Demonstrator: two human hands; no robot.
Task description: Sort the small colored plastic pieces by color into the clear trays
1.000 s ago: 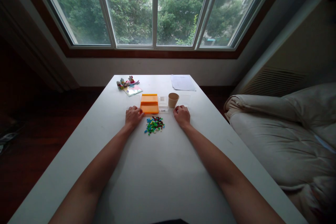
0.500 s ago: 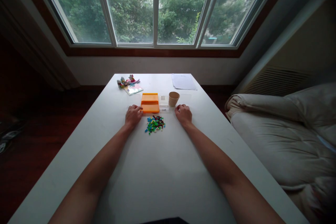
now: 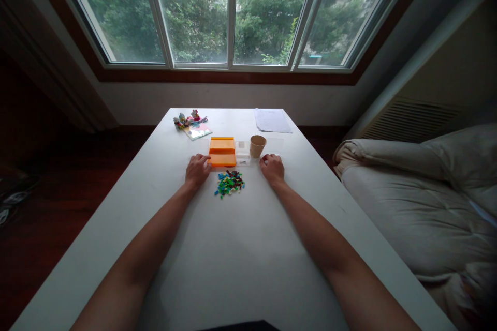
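My left hand (image 3: 198, 169) rests on the table with its fingers stretched forward, the fingertips at the left edge of an orange plastic tray (image 3: 222, 158). My right hand (image 3: 272, 168) lies with its fingers loosely curled, just below and right of a brown paper cup (image 3: 257, 147); nothing shows in it. Between my hands and nearer to me is a loose pile of small building bricks (image 3: 229, 184), green, blue, dark brown, yellow and white. A clear plastic box (image 3: 243, 151) sits between the orange tray and the cup.
Small assembled figures (image 3: 185, 120) stand at the table's far left beside a colourful card (image 3: 198, 131). White paper sheets (image 3: 272, 120) lie at the far right. A beige sofa (image 3: 411, 201) stands right of the white table (image 3: 240, 264), and a window (image 3: 229, 15) is beyond it.
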